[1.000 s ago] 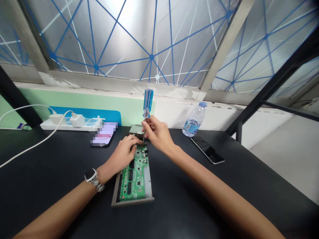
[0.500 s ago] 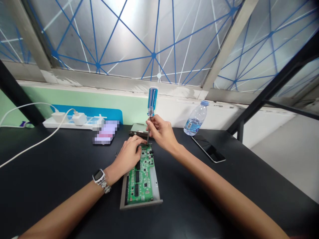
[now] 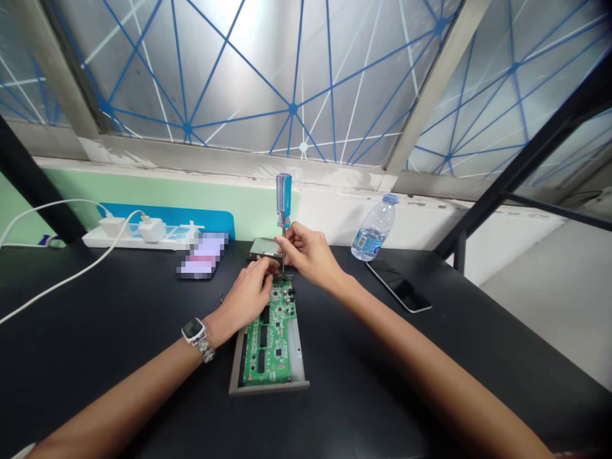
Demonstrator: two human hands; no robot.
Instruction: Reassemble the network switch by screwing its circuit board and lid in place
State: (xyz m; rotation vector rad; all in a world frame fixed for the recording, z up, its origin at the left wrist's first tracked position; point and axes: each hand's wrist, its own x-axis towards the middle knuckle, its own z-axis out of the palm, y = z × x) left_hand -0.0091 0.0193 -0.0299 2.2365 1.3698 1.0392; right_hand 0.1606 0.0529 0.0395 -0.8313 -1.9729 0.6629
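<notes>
Circuit board [image 3: 283,341] hides partly behind left hand [image 3: 246,293].

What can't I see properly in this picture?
In the head view:
Screwdriver: its tip is too small to make out clearly.
Circuit board: the left hand hides part of its far left side.
Phone on the left: blocky blurring hides its screen.
Nearer white cable: the picture's left edge cuts it off.

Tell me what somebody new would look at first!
Probably the bright green circuit board, in the middle of the black table. Then the blue-handled screwdriver, nearly upright in the right hand at the board's far end. Above, blue lines crisscross the big window.
</notes>
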